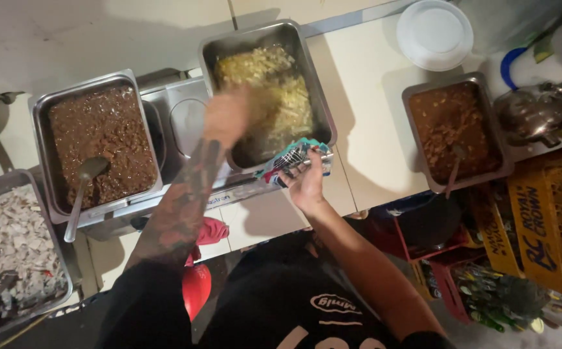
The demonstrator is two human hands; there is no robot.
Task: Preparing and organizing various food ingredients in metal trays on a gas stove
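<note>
Gripping patterned cloth (292, 157) against near rim of steel pan (316, 97) at table's (365, 97) far edge, right hand (305, 183) fingers clamped. Left hand (227, 116) blurring over yellow food (271, 87), fingers unclear, probably stirring. Pan well filled, mixing seemingly unfinished.

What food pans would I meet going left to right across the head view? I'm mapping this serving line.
Pan of white chopped food → pan of dark brown stew with a ladle → pan of yellow food → pan of orange-brown stew.

Hands (306, 184) at steel pan (316, 97) of noodles (274, 84)
</note>
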